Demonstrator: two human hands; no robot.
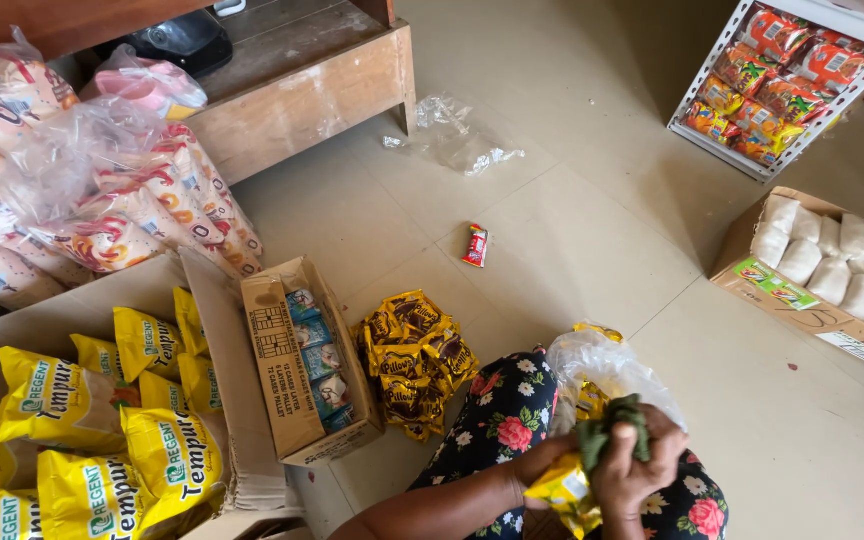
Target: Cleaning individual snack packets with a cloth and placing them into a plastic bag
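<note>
1. Wiping a yellow snack packet (564,487) on the lap, the right hand (637,465) has its grip closed around a green cloth (612,430).
2. The left hand (532,468) steadies the packet; its grip cannot be told.
3. A clear plastic bag (602,372) sits just behind; judging by this, the next packet needs firm hold.

Seated on a tiled floor, floral trousers (512,420) below. Right hand (637,465) closed around a green cloth (612,430), pressed against a clear plastic bag (602,375) of yellow packets. Left hand (542,470) gripping a yellow packet (562,488) beneath. Just left, a heap of gold-and-brown sachets (414,362), touching a small open carton (297,365). Further left, a big box of yellow snack bags (102,430). Farther off, a red wrapper (475,245) lying alone.
</note>
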